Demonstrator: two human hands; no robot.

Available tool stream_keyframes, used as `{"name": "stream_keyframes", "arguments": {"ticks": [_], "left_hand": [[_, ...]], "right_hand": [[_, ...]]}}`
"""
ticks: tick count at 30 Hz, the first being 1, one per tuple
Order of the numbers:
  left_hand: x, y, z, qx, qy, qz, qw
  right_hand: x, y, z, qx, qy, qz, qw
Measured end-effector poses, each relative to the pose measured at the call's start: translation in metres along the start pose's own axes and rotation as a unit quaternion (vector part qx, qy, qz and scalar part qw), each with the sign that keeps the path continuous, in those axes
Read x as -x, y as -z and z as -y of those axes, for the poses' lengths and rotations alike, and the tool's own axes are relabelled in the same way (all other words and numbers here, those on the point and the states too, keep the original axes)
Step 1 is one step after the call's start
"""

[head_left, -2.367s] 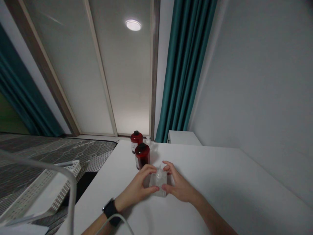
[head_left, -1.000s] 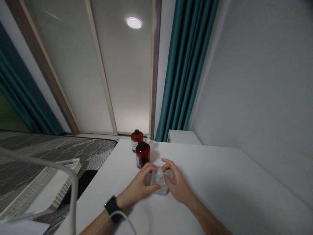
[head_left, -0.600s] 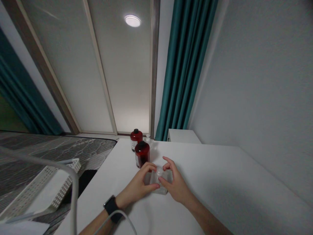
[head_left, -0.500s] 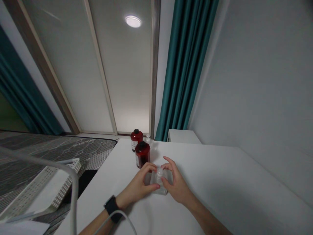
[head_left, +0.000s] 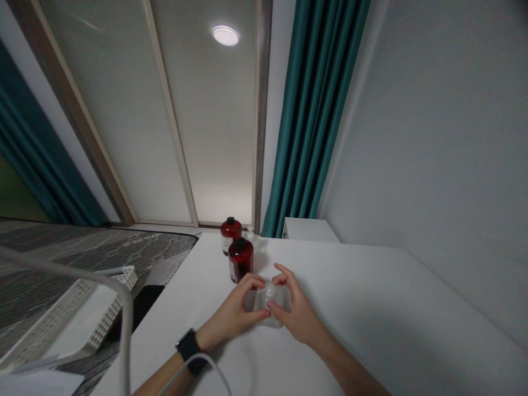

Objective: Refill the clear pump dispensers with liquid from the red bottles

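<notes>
A clear, squarish bottle (head_left: 272, 323) stands on the white table (head_left: 350, 291) between my hands. My left hand (head_left: 235, 311) is curved around its left side, thumb at the front and fingers at the back. A clear rounded pump top (head_left: 269, 289) sits at the bottle's neck. My right hand (head_left: 303, 313) pinches around that top, thumb in front and a bent finger behind, with the index finger raised. The fingers partly hide the neck, so I cannot tell how the top sits on it.
Two dark red bottles with black caps, a nearer bottle (head_left: 241, 258) and a farther bottle (head_left: 230, 234), stand behind my left hand. Beside them is another clear pump bottle (head_left: 251, 233). A white basket (head_left: 45, 330) and a pale cable (head_left: 125, 330) are at left.
My right thumb has gone from the bottle's front up to the pump top, shifting back and forth there. The nozzle that pointed away no longer shows. My left hand keeps its hold.
</notes>
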State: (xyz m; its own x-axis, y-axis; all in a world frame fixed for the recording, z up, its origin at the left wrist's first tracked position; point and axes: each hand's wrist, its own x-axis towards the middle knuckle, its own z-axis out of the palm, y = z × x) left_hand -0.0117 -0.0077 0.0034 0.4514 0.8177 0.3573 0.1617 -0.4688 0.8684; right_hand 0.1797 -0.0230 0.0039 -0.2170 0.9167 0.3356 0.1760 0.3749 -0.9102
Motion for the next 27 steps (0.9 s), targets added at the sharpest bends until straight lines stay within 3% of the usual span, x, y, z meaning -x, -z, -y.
{"name": "stream_keyframes", "arguments": {"ticks": [16,27], "left_hand": [[0.001,-0.002,0.002,0.005,-0.012,-0.011,1.000],[-0.001,-0.001,-0.003,-0.002,-0.004,-0.009,1.000]], "right_hand": [[-0.003,-0.001,0.010,0.104,0.094,0.031,0.990],[-0.001,0.001,0.019,0.094,0.136,0.037,0.985]]}}
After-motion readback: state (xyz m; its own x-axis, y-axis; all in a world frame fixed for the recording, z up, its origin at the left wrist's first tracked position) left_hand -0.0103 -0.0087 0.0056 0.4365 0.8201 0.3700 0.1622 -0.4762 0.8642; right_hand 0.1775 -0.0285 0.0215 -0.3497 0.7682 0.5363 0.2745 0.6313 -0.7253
